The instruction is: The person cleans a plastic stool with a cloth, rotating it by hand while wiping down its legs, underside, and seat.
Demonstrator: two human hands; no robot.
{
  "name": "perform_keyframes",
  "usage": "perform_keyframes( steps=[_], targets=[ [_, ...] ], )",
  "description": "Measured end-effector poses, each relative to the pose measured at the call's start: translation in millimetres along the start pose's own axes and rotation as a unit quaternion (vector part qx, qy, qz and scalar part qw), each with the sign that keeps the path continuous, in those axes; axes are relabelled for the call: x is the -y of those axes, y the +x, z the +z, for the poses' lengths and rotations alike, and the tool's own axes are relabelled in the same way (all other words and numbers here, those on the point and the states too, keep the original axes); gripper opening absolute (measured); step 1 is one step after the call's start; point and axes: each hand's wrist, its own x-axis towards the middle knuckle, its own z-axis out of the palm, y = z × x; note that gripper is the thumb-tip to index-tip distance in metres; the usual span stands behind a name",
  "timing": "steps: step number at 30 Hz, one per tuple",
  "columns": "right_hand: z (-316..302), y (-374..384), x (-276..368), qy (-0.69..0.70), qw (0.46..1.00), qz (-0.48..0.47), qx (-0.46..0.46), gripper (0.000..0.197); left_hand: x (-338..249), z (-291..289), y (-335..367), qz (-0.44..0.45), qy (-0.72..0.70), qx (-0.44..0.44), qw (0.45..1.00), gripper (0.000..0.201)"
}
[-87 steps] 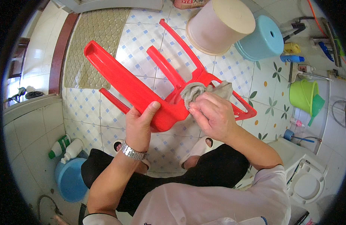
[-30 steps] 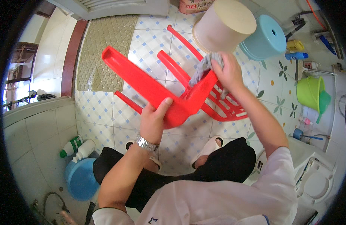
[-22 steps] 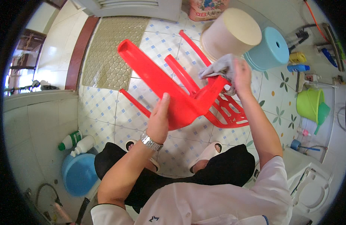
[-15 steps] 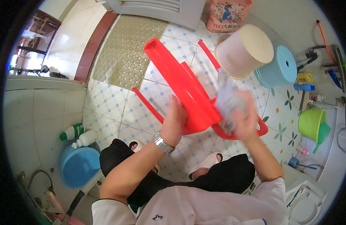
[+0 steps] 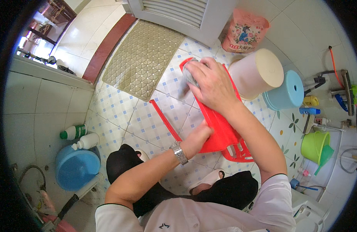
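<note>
In front of me is a long red plastic piece [image 5: 220, 131], trough-shaped, with thin legs or rails at its sides and a slotted part at its near right end. Its exact kind I cannot make out. My left hand [image 5: 200, 140], with a metal watch at the wrist, grips the near left edge of it. At the far end, my right hand [image 5: 214, 83] is closed on a grey cloth [image 5: 190, 77] and presses it against the red plastic. The right forearm crosses over the piece and hides part of it.
A white bucket [image 5: 260, 73] and a light blue bucket [image 5: 285, 91] stand upside down at the right. Behind them is a pink bag [image 5: 246, 33]. A green bucket [image 5: 314, 146] is farther right. At left sit a blue basin [image 5: 76, 170], bottles [image 5: 88, 141] and a mat [image 5: 143, 58].
My right hand and the cloth have swung from the near right end of the red piece to its far end. The left hand has shifted slightly right, still gripping the edge.
</note>
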Motion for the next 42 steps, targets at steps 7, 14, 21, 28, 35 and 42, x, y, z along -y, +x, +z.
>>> perform_keyframes(
  steps=[7, 14, 21, 28, 35, 42],
  targets=[
    [16, 14, 3, -0.050, 0.998, -0.047, 0.008, 0.041, 11, 14, -4, 0.123, 0.017, -0.072, 0.990, 0.050],
    [-10, -25, 28, 0.057, 0.982, 0.013, 0.181, 0.032, 15, -11, -17, 0.099, 0.079, -0.137, 0.982, 0.039],
    [-28, -73, 37, 0.076, 0.996, -0.032, 0.043, 0.037, 13, -7, -17, 0.069, 0.146, -0.103, 0.981, 0.051],
    [29, 13, 3, 0.028, 0.995, 0.012, -0.096, 0.039, 19, 20, -13, 0.151, 0.048, -0.103, 0.982, 0.046],
    [10, -27, 18, 0.043, 0.996, 0.070, 0.043, 0.036, 7, 5, -12, 0.110, 0.039, -0.139, 0.983, 0.047],
    [-53, -103, 43, 0.141, 0.977, 0.086, 0.131, 0.038, 3, -1, -15, 0.113, 0.079, -0.091, 0.986, 0.048]
  ],
)
